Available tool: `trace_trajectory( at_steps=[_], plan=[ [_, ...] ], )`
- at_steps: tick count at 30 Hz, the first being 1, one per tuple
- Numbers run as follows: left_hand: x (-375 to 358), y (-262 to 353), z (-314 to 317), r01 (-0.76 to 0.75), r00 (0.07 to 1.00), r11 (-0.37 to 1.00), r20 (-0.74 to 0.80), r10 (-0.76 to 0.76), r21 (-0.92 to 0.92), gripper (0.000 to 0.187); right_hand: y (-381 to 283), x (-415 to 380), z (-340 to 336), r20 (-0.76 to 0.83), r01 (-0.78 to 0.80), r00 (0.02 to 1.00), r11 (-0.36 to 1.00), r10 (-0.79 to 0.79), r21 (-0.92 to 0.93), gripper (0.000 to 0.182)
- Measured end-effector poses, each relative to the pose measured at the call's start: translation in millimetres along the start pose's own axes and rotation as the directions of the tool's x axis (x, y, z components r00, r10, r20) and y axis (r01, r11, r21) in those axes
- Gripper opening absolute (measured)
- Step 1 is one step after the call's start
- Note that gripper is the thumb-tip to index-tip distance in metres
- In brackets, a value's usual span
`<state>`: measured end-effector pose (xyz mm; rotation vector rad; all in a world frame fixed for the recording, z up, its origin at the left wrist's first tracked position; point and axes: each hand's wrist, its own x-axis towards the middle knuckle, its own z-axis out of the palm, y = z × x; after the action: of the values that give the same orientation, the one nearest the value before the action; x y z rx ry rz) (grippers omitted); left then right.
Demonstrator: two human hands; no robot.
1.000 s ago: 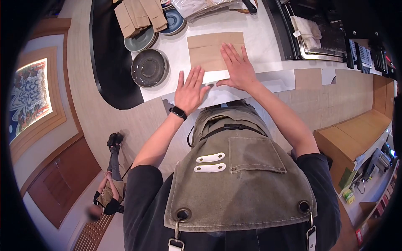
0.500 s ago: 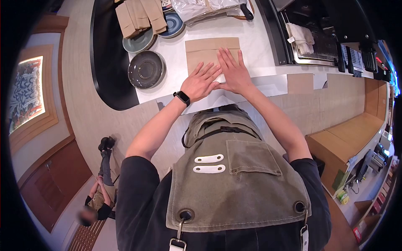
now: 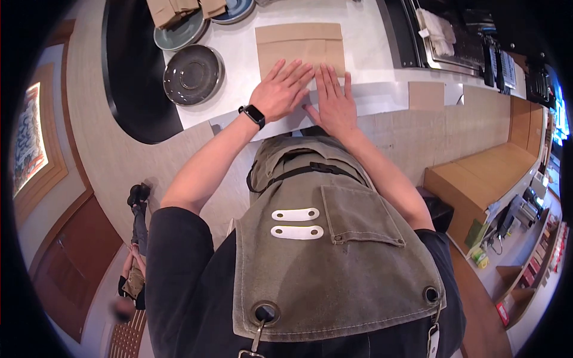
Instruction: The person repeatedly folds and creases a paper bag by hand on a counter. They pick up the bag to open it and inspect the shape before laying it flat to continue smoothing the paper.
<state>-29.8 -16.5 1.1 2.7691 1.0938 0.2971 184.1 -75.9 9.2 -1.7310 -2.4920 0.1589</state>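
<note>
Left hand point(image 3: 276, 98) and right hand point(image 3: 336, 112) side by side, open, clamped on nothing, fingertips resting on creased brown paper's point(image 3: 298, 50) near part, apparently steadying it.

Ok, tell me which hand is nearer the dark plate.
Left. The left hand is just right of the dark plate, not touching it, fingers on the brown paper; the right hand is farther right.
</note>
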Motion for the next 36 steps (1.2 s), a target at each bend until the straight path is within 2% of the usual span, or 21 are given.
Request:
trace_trajectory(
  at_steps=[1, 4, 5, 8, 9, 11, 12, 13, 14, 15, 19, 21, 24, 28, 29, 32, 36],
  plan=[
    [0, 0, 0, -0.003, 1.000, 1.000, -0.001, 0.003, -0.005, 0.054, 4, -3, -3, 0.016, -0.006, 1.000, 0.997, 0.007, -0.077, 0.104],
    [0, 1, -1, -0.006, 0.999, 0.998, -0.050, 0.003, -0.059, 0.053, 34, -17, -9, -0.004, -0.061, 0.998, 0.987, 0.061, -0.149, 0.107],
    [1, 0, -2, -0.011, 0.998, 0.999, -0.054, 0.009, -0.050, 0.053, 41, -23, -15, 0.057, -0.067, 0.995, 0.971, 0.082, -0.227, 0.108],
    [-1, 1, 1, -0.018, 0.997, 0.999, -0.078, 0.016, -0.030, 0.054, 40, -22, -25, 0.060, -0.080, 0.994, 0.980, 0.092, -0.182, 0.107],
    [0, 0, 3, -0.017, 0.996, 0.999, -0.092, 0.014, -0.034, 0.053, 34, -19, -32, -0.026, -0.089, 0.996, 0.990, 0.087, -0.110, 0.101],
    [-1, 4, 1, 0.000, 0.992, 0.997, -0.125, -0.010, -0.078, 0.053, 32, -11, -30, -0.060, 0.020, 0.998, 0.997, -0.024, -0.074, 0.091],
    [-5, 11, 0, 0.007, 0.994, 0.999, -0.112, -0.012, -0.041, 0.053, 30, -9, -26, -0.071, 0.071, 0.995, 0.996, -0.075, -0.055, 0.087],
    [-12, 18, 0, 0.020, 0.995, 1.000, -0.098, -0.019, 0.000, 0.054, 23, -2, -22, -0.100, 0.150, 0.985, 0.987, -0.144, 0.057, 0.066],
    [-19, 24, 1, 0.030, 0.997, 0.999, -0.075, -0.027, 0.037, 0.055, 23, -1, -17, -0.132, 0.168, 0.979, 0.982, -0.156, 0.083, 0.061],
    [-24, 28, 1, 0.035, 0.992, 0.999, -0.119, -0.032, 0.021, 0.064, 21, 1, -13, -0.163, 0.185, 0.973, 0.976, -0.165, 0.113, 0.057],
    [-30, 34, -6, 0.076, 0.982, 0.997, -0.170, -0.076, -0.005, 0.058, 14, 4, -12, -0.225, 0.212, 0.959, 0.960, -0.170, 0.181, 0.046],
    [-25, 36, -14, 0.139, 0.971, 0.987, -0.184, -0.152, -0.083, 0.050, 16, 9, -15, -0.203, 0.217, 0.963, 0.955, -0.176, 0.203, 0.044],
    [-18, 35, -11, 0.231, 0.957, 0.971, -0.166, -0.239, -0.064, 0.039, 20, 16, -14, -0.172, 0.217, 0.969, 0.940, -0.176, 0.262, 0.042],
    [-13, 29, -25, 0.190, 0.980, 0.982, -0.056, -0.189, 0.005, 0.039, 21, 21, -24, -0.128, 0.242, 0.968, 0.936, -0.215, 0.256, 0.039],
    [-11, 29, -30, 0.180, 0.983, 0.983, -0.042, -0.179, 0.030, 0.032, 22, 23, -26, -0.121, 0.250, 0.967, 0.934, -0.226, 0.253, 0.038],
    [-7, 23, -38, 0.172, 0.984, 0.979, -0.035, -0.176, -0.107, 0.022, 25, 30, -33, -0.087, 0.258, 0.966, 0.923, -0.244, 0.285, 0.033],
    [7, 5, -52, 0.160, 0.986, 0.965, 0.081, -0.146, -0.207, 0.017, 37, 48, -38, -0.014, 0.255, 0.963, 0.886, -0.271, 0.387, 0.025]
  ],
)
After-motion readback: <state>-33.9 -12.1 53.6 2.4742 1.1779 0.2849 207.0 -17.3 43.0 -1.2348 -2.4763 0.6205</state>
